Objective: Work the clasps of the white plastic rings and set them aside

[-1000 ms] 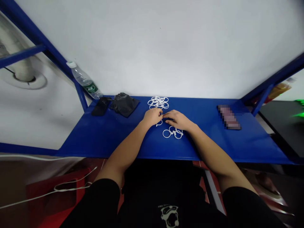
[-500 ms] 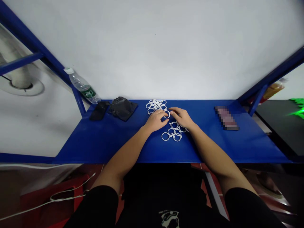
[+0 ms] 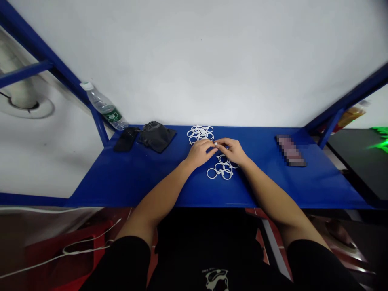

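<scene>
**White piece pinched between two hands, just near-right of the far pile of white rings**

The fingers of the left hand and right hand meet at the white piece, tips closed down to a narrow pinch from both sides. It looks like part of a ring; the fingers hide the rest, so I cannot tell its long axis.

Taking the far pile as landmark, the white piece lies to its near right. The left hand is closer to that pile, covering its near edge in view; whether it touches is unclear. The right hand is farther right, partly covering the near group of rings, which lies on the near-right side of the pile.

Left of the pile on the blue counter sit a black pouch, then a flat dark object, then a clear bottle against the wall. Its green label carries pale marks too small to read. Well right of the pile lies a pixelated phone-like object. The black shirt's print has tiny, illegible lettering.
</scene>
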A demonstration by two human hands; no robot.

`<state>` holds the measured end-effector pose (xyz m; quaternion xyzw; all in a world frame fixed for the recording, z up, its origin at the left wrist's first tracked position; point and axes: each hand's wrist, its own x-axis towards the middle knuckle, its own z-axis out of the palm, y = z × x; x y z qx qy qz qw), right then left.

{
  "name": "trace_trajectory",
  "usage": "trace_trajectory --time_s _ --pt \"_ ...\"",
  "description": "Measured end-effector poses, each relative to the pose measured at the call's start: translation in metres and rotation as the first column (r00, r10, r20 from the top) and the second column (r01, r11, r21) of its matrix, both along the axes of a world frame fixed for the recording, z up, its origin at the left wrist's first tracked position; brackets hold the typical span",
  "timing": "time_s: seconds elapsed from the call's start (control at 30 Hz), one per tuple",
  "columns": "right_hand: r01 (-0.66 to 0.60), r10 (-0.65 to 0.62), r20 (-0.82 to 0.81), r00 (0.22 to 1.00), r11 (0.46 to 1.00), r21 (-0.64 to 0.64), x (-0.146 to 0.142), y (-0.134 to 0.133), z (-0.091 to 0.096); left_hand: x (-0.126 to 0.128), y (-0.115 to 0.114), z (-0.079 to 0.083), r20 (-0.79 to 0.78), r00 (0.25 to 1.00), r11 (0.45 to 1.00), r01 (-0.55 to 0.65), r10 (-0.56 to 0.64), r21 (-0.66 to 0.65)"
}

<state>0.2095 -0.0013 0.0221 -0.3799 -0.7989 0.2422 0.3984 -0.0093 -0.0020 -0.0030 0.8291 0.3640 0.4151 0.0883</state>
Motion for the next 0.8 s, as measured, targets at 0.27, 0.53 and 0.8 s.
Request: trace_trajectory --time_s 0.27,0.53,0.8 --pt "-0.021 0.017 0.065 0.998 0.998 0.052 0.000 -0.005 0.007 -0.002 -0.002 0.002 -0.065 0.995 0.996 -0.083 0.081 -0.031" --pt "0.061 -0.074 0.111 0.991 0.991 0.120 0.000 -0.005 0.004 -0.012 0.005 0.009 -0.074 0.986 0.983 -0.154 0.147 -0.100" --pt "-0.102 0.071 0.418 0.906 0.993 0.051 0.004 0.001 -0.001 -0.030 0.015 0.003 -0.267 0.932 0.891 -0.324 0.243 -0.318"
